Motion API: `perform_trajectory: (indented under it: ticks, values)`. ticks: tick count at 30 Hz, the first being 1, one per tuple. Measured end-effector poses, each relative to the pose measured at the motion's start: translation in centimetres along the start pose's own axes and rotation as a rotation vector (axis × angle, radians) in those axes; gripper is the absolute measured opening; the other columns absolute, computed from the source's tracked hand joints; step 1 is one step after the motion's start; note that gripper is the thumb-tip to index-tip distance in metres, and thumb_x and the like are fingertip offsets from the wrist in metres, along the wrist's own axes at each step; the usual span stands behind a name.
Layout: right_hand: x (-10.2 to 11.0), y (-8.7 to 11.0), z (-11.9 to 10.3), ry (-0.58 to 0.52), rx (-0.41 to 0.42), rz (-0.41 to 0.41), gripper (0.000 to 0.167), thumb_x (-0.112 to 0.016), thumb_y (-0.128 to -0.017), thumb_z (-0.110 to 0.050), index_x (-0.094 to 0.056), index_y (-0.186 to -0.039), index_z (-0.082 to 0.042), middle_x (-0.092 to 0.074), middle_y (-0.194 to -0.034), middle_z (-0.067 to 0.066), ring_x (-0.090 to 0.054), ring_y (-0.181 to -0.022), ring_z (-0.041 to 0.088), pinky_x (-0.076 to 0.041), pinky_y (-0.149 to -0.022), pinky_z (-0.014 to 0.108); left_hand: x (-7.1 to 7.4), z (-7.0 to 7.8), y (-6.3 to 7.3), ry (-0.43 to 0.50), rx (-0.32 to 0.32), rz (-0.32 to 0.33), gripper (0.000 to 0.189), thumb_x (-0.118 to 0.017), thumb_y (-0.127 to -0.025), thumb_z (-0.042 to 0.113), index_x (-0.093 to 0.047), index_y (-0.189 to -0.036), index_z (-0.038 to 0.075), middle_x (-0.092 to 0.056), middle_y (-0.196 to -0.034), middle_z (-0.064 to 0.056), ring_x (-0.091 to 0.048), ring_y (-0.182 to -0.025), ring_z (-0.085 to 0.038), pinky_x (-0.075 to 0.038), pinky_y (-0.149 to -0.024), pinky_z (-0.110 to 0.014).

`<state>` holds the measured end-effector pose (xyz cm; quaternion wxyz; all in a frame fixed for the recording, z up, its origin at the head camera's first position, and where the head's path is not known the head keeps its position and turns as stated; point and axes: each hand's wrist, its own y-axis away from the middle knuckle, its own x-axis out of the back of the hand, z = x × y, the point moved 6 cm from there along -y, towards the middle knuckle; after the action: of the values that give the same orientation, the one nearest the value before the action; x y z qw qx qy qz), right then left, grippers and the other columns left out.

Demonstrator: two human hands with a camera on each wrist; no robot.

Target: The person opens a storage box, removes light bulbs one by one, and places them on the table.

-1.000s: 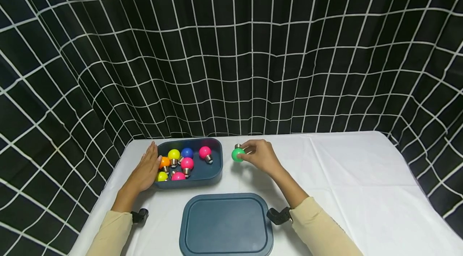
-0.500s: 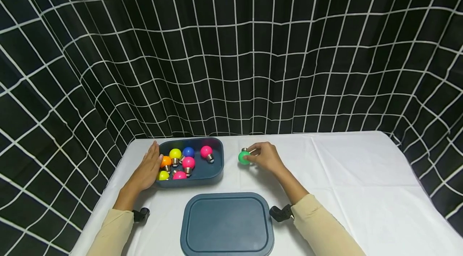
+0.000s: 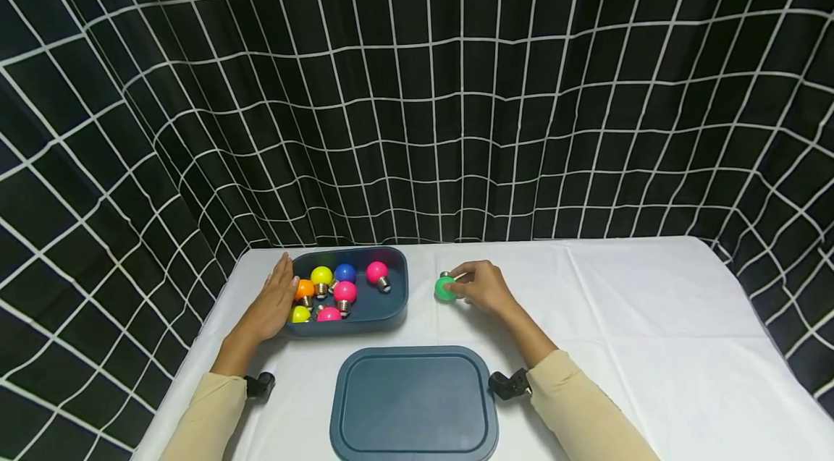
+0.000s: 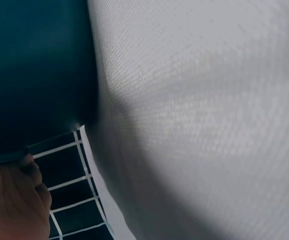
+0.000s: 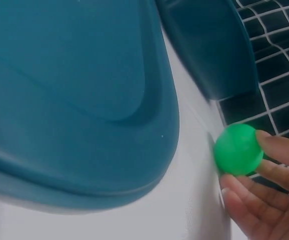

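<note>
My right hand pinches a green light bulb between thumb and fingers, right of the box. In the right wrist view the green bulb sits at the fingertips, at or just above the white cloth. My left hand rests with straight fingers against the left end of a dark blue box. Inside lie several round bulbs with metal screw bases: pink, yellow, blue and orange. In the left wrist view only part of the left hand shows beside the box wall.
A dark blue lid lies flat on the white tablecloth in front of the box. Behind the table hangs a black curtain with a white grid. Each wrist wears a small black camera.
My right hand has moved the green bulb a little to the right and lower, away from the box. The left hand stays against the box. The head view has shifted slightly.
</note>
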<state>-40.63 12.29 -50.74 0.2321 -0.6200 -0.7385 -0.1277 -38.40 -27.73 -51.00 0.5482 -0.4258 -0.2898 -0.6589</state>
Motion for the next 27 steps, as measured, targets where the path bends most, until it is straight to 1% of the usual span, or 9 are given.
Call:
perform_trajectory:
  ticks: [4,8,13,16,20,22,24,27]
  values:
    - [0.0,0.0,0.1,0.003,-0.010,-0.002,0.028,-0.078,-0.089,-0.010,-0.073,-0.110,0.007,-0.075,-0.094,0.022,-0.074,-0.071,0.030,-0.061,-0.060,0.037,-0.1,0.0,0.0,0.003,-0.001,0.003,0.065,-0.017,-0.113,0.039,-0.007,-0.159,-0.006,0.003,-0.170,-0.018,0.001,-0.156,-0.036,-0.007,-0.123,-0.058]
    - [0.0,0.0,0.2,-0.005,-0.033,-0.003,0.029,-0.078,-0.090,-0.012,-0.072,-0.111,0.007,-0.075,-0.095,0.023,-0.074,-0.070,0.030,-0.060,-0.060,0.037,-0.1,0.0,0.0,0.015,-0.016,0.012,0.063,-0.018,-0.113,0.036,-0.007,-0.159,-0.007,0.003,-0.169,-0.018,0.000,-0.156,-0.037,-0.007,-0.123,-0.059]
    - [0.0,-0.2,0.2,-0.004,-0.022,-0.016,0.029,-0.077,-0.091,-0.013,-0.072,-0.112,0.007,-0.075,-0.095,0.023,-0.074,-0.071,0.030,-0.060,-0.059,0.037,-0.1,-0.1,0.1,0.022,-0.012,0.013,0.066,-0.016,-0.113,0.039,-0.008,-0.159,-0.007,0.004,-0.170,-0.018,-0.001,-0.156,-0.038,-0.007,-0.123,-0.059]
    - [0.2,-0.3,0.1,0.024,-0.005,-0.010,0.028,-0.077,-0.090,-0.014,-0.073,-0.110,0.006,-0.076,-0.095,0.021,-0.074,-0.071,0.029,-0.060,-0.059,0.034,0.0,-0.1,0.1,0.018,-0.010,0.013,0.065,-0.017,-0.113,0.039,-0.007,-0.159,-0.006,0.004,-0.170,-0.018,-0.002,-0.155,-0.039,-0.007,-0.123,-0.059]
    - [0.8,-0.5,-0.2,0.116,0.023,0.023,0.026,-0.078,-0.090,-0.016,-0.075,-0.107,0.003,-0.076,-0.094,0.016,-0.072,-0.079,0.026,-0.058,-0.070,0.036,0.0,0.0,0.0,0.026,-0.013,0.019,0.062,-0.019,-0.113,0.034,-0.007,-0.159,-0.006,0.001,-0.169,-0.020,-0.002,-0.155,-0.040,-0.007,-0.123,-0.059]
    - [1.0,-0.6,-0.4,0.155,0.031,0.039,0.026,-0.078,-0.089,-0.017,-0.076,-0.106,0.003,-0.077,-0.095,0.015,-0.072,-0.086,0.026,-0.057,-0.079,0.041,0.0,0.1,0.0,0.029,-0.012,0.022,0.061,-0.020,-0.113,0.032,-0.007,-0.159,-0.006,0.000,-0.169,-0.021,-0.002,-0.155,-0.039,-0.007,-0.123,-0.059]
    - [1.2,-0.6,-0.7,0.166,0.037,0.045,0.026,-0.077,-0.090,-0.018,-0.075,-0.105,0.003,-0.077,-0.097,0.015,-0.073,-0.091,0.029,-0.056,-0.086,0.046,0.0,0.1,0.1,0.029,-0.015,0.025,0.063,-0.018,-0.113,0.036,-0.008,-0.159,-0.006,0.000,-0.169,-0.021,-0.003,-0.155,-0.039,-0.007,-0.123,-0.059]
    - [1.3,-0.5,-1.2,0.165,0.054,0.049,0.026,-0.077,-0.090,-0.019,-0.075,-0.105,0.002,-0.077,-0.099,0.016,-0.074,-0.095,0.031,-0.055,-0.091,0.049,0.0,0.0,0.1,0.025,-0.018,0.026,0.066,-0.016,-0.113,0.039,-0.008,-0.159,-0.007,0.000,-0.169,-0.021,-0.002,-0.155,-0.038,-0.008,-0.123,-0.060]
